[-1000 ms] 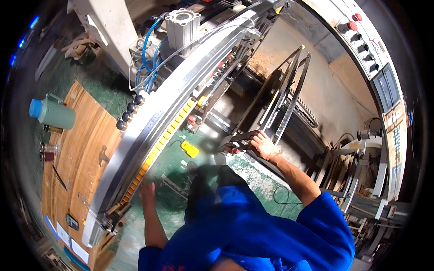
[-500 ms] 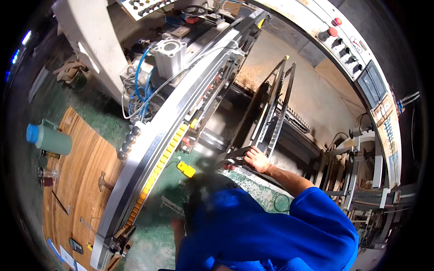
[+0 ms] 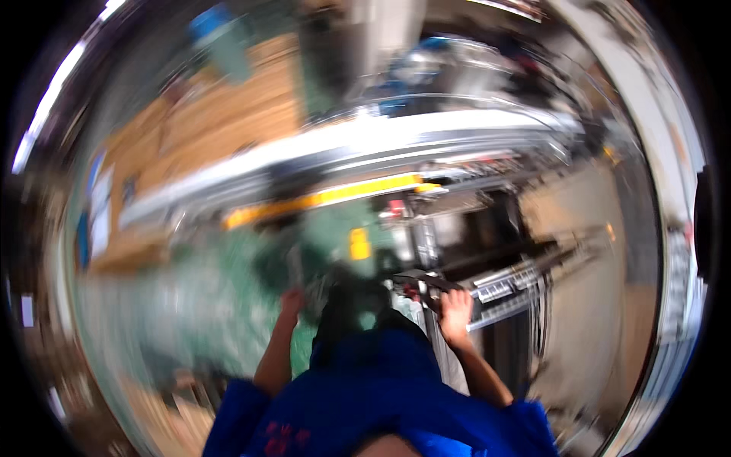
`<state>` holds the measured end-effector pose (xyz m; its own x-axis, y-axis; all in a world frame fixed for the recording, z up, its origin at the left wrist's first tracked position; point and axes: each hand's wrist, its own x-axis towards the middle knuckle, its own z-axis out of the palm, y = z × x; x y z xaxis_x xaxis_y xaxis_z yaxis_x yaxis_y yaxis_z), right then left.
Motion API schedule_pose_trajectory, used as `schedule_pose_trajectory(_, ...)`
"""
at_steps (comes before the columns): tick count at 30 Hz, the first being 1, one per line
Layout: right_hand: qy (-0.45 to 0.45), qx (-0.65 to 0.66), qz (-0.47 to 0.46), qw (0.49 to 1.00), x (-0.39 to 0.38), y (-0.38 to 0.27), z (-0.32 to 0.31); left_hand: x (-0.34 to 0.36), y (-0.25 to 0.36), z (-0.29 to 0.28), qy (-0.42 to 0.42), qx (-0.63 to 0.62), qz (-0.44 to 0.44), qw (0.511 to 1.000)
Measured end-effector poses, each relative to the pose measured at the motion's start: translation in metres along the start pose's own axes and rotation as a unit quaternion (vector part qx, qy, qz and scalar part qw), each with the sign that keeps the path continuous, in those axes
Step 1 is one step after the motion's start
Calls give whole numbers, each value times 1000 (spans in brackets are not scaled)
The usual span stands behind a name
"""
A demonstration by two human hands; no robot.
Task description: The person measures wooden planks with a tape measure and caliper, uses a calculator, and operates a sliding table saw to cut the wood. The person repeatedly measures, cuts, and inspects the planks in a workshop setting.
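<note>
My right hand (image 3: 457, 311) grips the near end of a dark metal frame (image 3: 426, 279), with its fingers over the bar. From there, long metal rails (image 3: 506, 288) run away to the right. My left hand (image 3: 290, 303) hangs low over the green floor, and motion smears its fingers. Just beyond it shows a thin grey strip (image 3: 295, 263); I cannot tell whether the hand touches it. On the floor between my hands and the long machine beam (image 3: 343, 152) lies a yellow foot pedal (image 3: 359, 244).
A yellow strip (image 3: 320, 199) runs along the beam's near side. Behind the beam is a wooden tabletop (image 3: 228, 99) with a green jug with a blue lid (image 3: 222, 42). A pale control panel (image 3: 632, 68) curves along the right. Wood pieces (image 3: 190, 400) lie at the lower left.
My view has swung round to the left, so the beam lies more level across it. My left forearm and hand have come into fuller view. My right hand stays on the frame's end.
</note>
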<state>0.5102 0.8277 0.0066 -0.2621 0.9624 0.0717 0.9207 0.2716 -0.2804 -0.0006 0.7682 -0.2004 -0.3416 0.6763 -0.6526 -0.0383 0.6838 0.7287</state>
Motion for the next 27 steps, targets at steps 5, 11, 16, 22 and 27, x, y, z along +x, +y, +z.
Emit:
schedule_pose_trajectory(5, 13, -99, -42, 994, -36, 6, 21, -133, -14, 66, 39, 23, 60, 997)
schedule_pose_trajectory(11, 46, -169, -127, 976, -69, 9, 33, -247, -221, 41, 214, -123, -101, 964)
schedule_pose_trajectory(16, 39, -246, -105, 963, -69, 62, 60, -360, -323, 51, 363, -340, -253, 830)
schedule_pose_trajectory(22, 50, -355, -100, 928, -59, 45, 77, -449, -427, 73, 359, -253, -277, 854)
schedule_pose_trajectory(27, -3, -288, -166, 943, -102, -67, 100, -483, -537, 4, 332, -218, -207, 894)
